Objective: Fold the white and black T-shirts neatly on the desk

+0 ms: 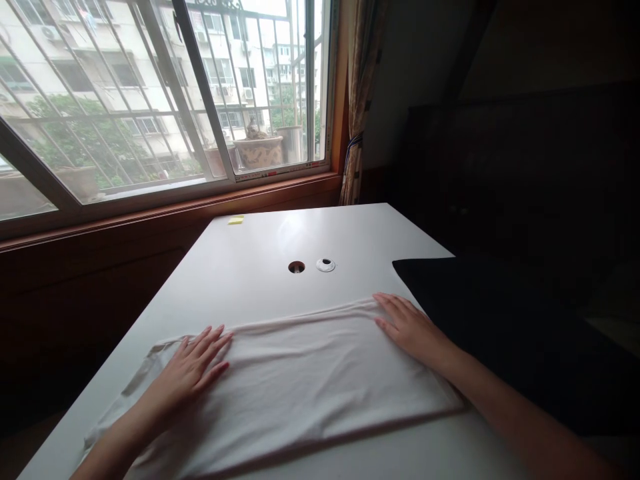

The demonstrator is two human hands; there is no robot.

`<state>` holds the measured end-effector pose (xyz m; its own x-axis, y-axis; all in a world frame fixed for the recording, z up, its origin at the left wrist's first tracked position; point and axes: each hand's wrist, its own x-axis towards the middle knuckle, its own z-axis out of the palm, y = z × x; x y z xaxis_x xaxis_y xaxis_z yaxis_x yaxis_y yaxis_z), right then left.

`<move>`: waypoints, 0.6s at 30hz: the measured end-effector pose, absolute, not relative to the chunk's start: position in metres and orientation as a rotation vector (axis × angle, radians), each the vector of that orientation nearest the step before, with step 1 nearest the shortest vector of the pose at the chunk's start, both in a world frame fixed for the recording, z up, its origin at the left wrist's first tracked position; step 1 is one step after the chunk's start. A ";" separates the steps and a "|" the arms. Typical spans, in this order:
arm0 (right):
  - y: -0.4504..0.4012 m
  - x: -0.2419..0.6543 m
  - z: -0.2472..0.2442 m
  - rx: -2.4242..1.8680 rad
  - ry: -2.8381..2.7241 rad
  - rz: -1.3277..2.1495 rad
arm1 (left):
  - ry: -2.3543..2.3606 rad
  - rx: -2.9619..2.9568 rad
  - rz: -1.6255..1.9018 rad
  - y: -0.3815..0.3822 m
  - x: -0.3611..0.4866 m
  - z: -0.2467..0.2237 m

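Observation:
A white cloth (310,373), folded into a long shape with soft wrinkles, lies across the near part of the white table (250,267). My left hand (195,363) rests flat on its left part, fingers spread and pointing toward the far edge. At the far right corner of the cloth, my right hand (405,323) lies with its fingers apart, the fingertips touching the folded edge. Neither hand grips the fabric.
Beyond the cloth, the table has a round hole (297,267) and a round white cover (326,265). A yellow note (235,219) is near the far left corner. Dark fabric (480,320) overlaps the right edge. A barred window (260,87) and curtain (357,100) stand behind.

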<state>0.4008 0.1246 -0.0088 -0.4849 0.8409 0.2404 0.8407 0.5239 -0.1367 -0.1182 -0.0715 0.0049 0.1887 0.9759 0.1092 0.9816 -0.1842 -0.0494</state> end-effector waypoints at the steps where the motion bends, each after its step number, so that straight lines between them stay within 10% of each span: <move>1: 0.127 0.404 -0.002 -1.379 -2.497 0.022 | -1.934 -2.329 -0.120 -0.067 -0.115 0.012; 18: 0.186 0.416 0.054 -1.181 -2.387 1.027 | -1.876 -2.695 -0.441 0.029 -0.035 0.045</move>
<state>0.4159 0.1856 0.0539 -0.6235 0.7799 -0.0548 0.5759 0.4107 -0.7069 -0.0351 0.0294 0.0451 0.3282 0.9372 0.1180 0.8918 -0.3486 0.2885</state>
